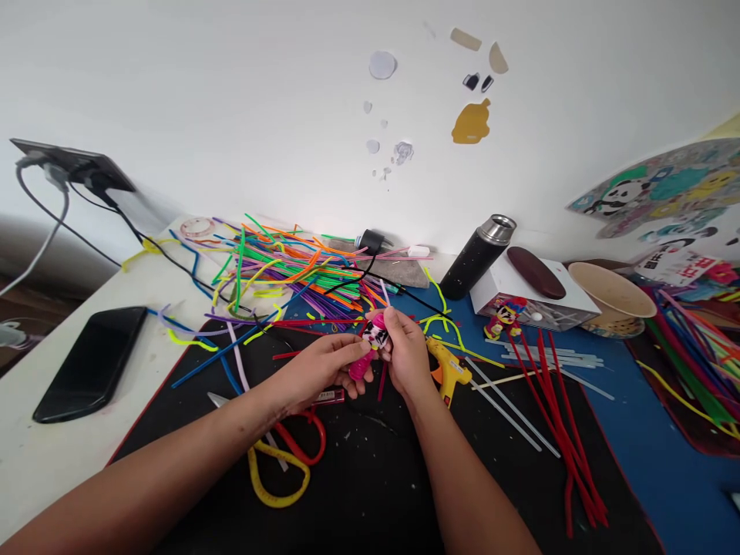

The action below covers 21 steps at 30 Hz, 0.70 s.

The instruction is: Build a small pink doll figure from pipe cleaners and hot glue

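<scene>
Above the black mat, both hands hold a small pink pipe-cleaner figure [361,368] with a black-and-white face. My left hand [335,361] is closed, its thumb and fingers around the pink body. At the head, my right hand [409,351] pinches the figure's right side. A pale lilac strip [384,291] sticks up beside the right fingertips; whether it joins the figure, I cannot tell. Scissors [280,493] with red and yellow handles lie under my left forearm. To the right of my right hand is a yellow glue gun [449,368].
Many coloured pipe cleaners [301,277] are heaped at the back. A black flask [477,258], white box [537,289], bowl [618,301] and another small figure [507,316] stand right. Red pipe cleaners [570,455] and glue sticks [514,412] lie nearby. A phone [89,362] rests left.
</scene>
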{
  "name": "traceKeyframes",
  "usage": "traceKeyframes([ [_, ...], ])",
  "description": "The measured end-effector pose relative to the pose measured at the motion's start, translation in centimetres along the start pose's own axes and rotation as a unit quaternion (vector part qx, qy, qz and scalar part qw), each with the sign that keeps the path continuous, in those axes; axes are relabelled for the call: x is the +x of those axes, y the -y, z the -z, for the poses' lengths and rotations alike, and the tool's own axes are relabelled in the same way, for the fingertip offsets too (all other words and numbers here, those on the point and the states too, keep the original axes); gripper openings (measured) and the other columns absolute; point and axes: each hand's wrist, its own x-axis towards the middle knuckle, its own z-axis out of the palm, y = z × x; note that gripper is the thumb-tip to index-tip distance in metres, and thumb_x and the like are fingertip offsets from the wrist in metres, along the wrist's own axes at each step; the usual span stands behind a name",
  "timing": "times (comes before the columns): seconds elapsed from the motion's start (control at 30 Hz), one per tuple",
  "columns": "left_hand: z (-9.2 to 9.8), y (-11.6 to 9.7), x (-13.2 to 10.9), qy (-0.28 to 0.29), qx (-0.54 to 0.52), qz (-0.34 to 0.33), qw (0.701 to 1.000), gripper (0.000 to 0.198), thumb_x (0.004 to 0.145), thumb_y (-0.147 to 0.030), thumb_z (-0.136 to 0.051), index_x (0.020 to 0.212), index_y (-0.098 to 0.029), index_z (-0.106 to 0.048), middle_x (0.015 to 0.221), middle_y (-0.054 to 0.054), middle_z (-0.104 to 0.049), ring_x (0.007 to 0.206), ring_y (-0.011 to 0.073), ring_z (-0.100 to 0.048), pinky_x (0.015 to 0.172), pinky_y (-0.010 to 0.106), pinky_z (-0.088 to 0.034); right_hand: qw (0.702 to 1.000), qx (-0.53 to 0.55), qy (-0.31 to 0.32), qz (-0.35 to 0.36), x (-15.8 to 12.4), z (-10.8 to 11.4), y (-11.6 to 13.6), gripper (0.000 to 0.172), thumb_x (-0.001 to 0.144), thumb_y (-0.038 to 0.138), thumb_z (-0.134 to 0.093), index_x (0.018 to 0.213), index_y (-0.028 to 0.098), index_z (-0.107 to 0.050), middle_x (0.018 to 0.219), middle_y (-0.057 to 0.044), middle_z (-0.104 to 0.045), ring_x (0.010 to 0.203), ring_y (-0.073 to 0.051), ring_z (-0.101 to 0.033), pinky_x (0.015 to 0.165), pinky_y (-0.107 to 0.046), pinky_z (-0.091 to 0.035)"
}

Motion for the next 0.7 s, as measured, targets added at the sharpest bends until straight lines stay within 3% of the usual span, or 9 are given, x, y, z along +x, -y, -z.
traceKeyframes([
  [0.47, -0.63, 0.08, -0.24, -0.009, -0.019, 0.005, 1.000, 0.053, 0.077, -0.061, -0.087, 0.091, -0.014, -0.069, 0.074, 0.005, -0.070, 0.058, 0.0141, -0.066, 0.053, 0.022, -0.051, 1.000, 0.022, 0.012, 0.006, -0.55, -0.05, 0.30, 0.053, 0.084, 0.074, -0.075, 0.082, 0.020, -0.079, 0.048, 0.007, -0.037, 0.041, -0.008, -0.029, 0.040, -0.023, -0.022],
  [0.7, -0.79, 0.48, -0.08, -0.020, -0.007, -0.014, 1.000, 0.052, 0.080, -0.062, -0.084, 0.091, -0.014, -0.068, 0.073, 0.004, -0.070, 0.059, 0.0139, -0.065, 0.053, 0.022, -0.050, 0.999, 0.034, 0.014, 0.009, -0.56, 0.02, 0.26, 0.056, 0.083, 0.075, -0.076, 0.083, 0.019, -0.079, 0.047, 0.009, -0.035, 0.041, -0.007, -0.027, 0.039, -0.021, -0.021],
])
